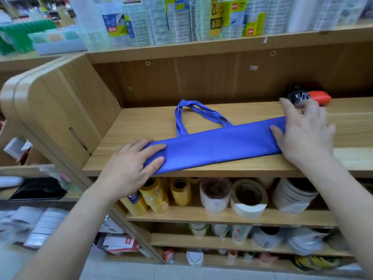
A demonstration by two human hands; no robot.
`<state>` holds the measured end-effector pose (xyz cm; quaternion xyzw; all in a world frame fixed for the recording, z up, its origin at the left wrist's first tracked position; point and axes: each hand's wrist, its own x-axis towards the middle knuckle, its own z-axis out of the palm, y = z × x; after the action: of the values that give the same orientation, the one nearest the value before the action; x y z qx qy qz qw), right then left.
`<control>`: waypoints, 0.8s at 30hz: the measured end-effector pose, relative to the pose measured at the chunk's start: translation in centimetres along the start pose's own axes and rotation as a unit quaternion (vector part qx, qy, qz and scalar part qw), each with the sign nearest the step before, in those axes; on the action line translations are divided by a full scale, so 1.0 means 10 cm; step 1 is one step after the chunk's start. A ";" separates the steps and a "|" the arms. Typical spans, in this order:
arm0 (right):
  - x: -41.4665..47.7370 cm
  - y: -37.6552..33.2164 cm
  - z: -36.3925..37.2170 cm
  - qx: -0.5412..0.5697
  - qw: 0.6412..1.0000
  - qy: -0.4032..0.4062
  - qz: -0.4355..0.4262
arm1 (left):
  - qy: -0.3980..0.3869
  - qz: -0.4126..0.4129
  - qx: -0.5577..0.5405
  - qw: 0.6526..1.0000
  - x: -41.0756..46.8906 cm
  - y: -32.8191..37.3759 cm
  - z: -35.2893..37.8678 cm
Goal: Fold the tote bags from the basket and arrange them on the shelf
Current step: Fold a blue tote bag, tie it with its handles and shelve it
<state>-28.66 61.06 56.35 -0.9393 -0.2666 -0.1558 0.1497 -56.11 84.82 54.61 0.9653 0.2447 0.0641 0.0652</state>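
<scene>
A blue tote bag (218, 144) lies folded into a long narrow strip across the wooden shelf (141, 122), its two handles looped toward the back. My left hand (131, 164) rests on the strip's left end near the shelf's front edge, fingers straight and flat on the cloth. My right hand (302, 132) covers the strip's right end, thumb laid on the blue fabric and fingers spread and raised. The basket is not in view.
A black-and-red folded item (308, 96) sits at the back right of the same shelf. Below are rolls of yellow tape (157, 195) and white tape (248, 199). Packaged goods (181, 19) line the shelf above. A curved wooden side panel (52, 110) closes the left end.
</scene>
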 end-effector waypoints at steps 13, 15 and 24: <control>-0.57 -0.77 0.12 0.034 0.915 -0.196 -0.351 | -0.027 0.092 0.053 0.994 -0.58 0.13 -0.28; -0.63 -0.82 0.22 0.099 0.931 -0.082 -0.342 | 0.076 0.104 -0.126 0.984 -0.62 0.12 -0.30; -0.62 -0.77 0.15 0.494 0.845 -0.166 -0.116 | 0.068 0.027 -0.382 0.921 -0.07 0.54 -0.24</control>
<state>-37.61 65.08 54.25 -0.7150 -0.4359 0.1391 0.5286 -54.53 79.98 57.79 0.8665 0.1795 0.2201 0.4106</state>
